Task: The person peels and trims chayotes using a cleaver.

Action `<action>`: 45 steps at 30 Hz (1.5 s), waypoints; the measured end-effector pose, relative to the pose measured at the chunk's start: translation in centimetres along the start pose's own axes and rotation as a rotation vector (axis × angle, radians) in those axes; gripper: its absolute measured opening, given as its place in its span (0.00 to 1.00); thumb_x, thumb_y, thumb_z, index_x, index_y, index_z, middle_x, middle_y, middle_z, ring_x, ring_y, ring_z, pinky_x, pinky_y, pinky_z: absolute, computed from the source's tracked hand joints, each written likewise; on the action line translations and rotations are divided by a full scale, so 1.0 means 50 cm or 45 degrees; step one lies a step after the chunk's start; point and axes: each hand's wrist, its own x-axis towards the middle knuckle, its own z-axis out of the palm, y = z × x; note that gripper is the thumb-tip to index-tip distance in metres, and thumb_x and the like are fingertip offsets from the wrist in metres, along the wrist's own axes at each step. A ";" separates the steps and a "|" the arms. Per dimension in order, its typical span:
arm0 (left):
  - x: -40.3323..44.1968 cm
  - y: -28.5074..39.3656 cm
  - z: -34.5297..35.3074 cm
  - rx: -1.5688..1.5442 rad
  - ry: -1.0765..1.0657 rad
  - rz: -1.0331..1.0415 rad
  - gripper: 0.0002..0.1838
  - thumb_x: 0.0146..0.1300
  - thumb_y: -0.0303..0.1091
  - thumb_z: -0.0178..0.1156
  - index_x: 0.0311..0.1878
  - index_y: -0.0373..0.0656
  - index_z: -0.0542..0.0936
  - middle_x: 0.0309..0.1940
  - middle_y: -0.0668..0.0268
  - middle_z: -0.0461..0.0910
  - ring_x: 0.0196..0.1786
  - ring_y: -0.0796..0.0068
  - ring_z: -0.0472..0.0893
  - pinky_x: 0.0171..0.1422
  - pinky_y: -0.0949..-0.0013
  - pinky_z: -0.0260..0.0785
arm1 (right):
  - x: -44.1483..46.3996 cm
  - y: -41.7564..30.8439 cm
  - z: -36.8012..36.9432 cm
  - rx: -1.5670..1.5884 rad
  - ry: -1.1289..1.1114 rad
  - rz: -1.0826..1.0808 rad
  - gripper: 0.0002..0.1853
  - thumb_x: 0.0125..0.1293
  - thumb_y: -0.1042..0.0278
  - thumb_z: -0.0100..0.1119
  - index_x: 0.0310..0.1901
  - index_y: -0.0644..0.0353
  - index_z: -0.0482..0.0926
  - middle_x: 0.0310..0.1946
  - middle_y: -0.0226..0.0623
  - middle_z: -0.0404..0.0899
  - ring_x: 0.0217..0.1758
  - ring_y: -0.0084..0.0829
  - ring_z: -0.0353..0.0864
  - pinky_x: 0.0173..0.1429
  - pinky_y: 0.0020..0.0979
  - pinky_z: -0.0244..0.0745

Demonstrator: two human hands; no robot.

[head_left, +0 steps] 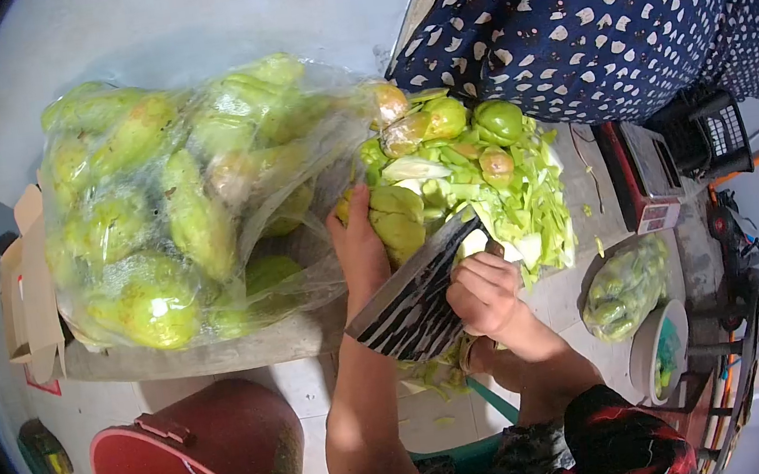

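Note:
My left hand (pixel 360 237) is closed round a green chayote (pixel 398 219) at the table's front edge, beside the open mouth of a plastic bag. In my right hand (pixel 485 294) is the handle of a broad cleaver (pixel 420 296) with a dark, streaked blade. The blade slants across in front of the chayote and partly hides it; whether it touches the fruit I cannot tell. Behind and right of my hands lies a heap of cut chayote pieces (pixel 541 203), with several whole fruits on it, such as a round green one (pixel 498 123).
A big clear bag of chayotes (pixel 136 219) fills the left of the table. A red bucket (pixel 203 458) stands on the floor below. At right are a red scale (pixel 642 172), a smaller filled bag (pixel 627 287) and a white tub (pixel 649 351). Patterned blue clothing (pixel 580 18) of another person is close behind.

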 end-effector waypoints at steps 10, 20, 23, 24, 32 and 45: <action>-0.006 -0.001 -0.011 0.108 -0.288 -0.049 0.29 0.65 0.42 0.62 0.62 0.37 0.64 0.50 0.56 0.75 0.46 0.68 0.80 0.48 0.66 0.76 | -0.021 0.027 0.000 0.025 -0.045 0.064 0.10 0.37 0.77 0.61 0.23 0.59 0.70 0.17 0.34 0.63 0.19 0.34 0.67 0.22 0.34 0.61; -0.010 0.009 -0.007 -0.134 -0.169 -0.306 0.12 0.68 0.48 0.56 0.43 0.49 0.77 0.33 0.67 0.80 0.37 0.71 0.81 0.42 0.63 0.76 | -0.036 0.068 -0.005 -0.130 -0.016 0.465 0.11 0.41 0.78 0.59 0.30 0.61 0.71 0.20 0.41 0.70 0.21 0.43 0.74 0.26 0.39 0.71; 0.032 -0.025 -0.026 -0.178 -0.212 -0.301 0.17 0.69 0.48 0.55 0.43 0.43 0.80 0.36 0.64 0.83 0.36 0.69 0.83 0.41 0.66 0.76 | -0.019 0.033 -0.007 -0.022 -0.036 0.147 0.07 0.43 0.73 0.57 0.25 0.60 0.69 0.19 0.34 0.68 0.19 0.32 0.71 0.21 0.33 0.66; 0.038 -0.022 -0.024 -0.168 -0.229 -0.277 0.18 0.69 0.48 0.55 0.43 0.41 0.80 0.37 0.62 0.84 0.36 0.69 0.84 0.41 0.67 0.76 | -0.010 0.019 -0.012 -0.004 -0.051 0.119 0.08 0.42 0.71 0.58 0.24 0.61 0.69 0.18 0.33 0.66 0.18 0.31 0.70 0.20 0.31 0.64; 0.004 -0.015 -0.007 -0.021 -0.095 -0.041 0.14 0.68 0.44 0.58 0.45 0.43 0.78 0.38 0.64 0.82 0.38 0.70 0.82 0.42 0.67 0.76 | -0.008 0.002 -0.013 0.046 -0.069 0.027 0.09 0.39 0.74 0.60 0.23 0.61 0.69 0.18 0.33 0.64 0.20 0.34 0.69 0.22 0.33 0.63; 0.060 -0.044 -0.052 -0.150 -0.262 -0.145 0.14 0.66 0.48 0.58 0.45 0.49 0.76 0.33 0.68 0.80 0.35 0.70 0.82 0.38 0.64 0.77 | -0.020 0.022 -0.004 -0.048 -0.194 0.390 0.12 0.40 0.74 0.61 0.29 0.59 0.70 0.20 0.39 0.70 0.22 0.43 0.75 0.26 0.40 0.71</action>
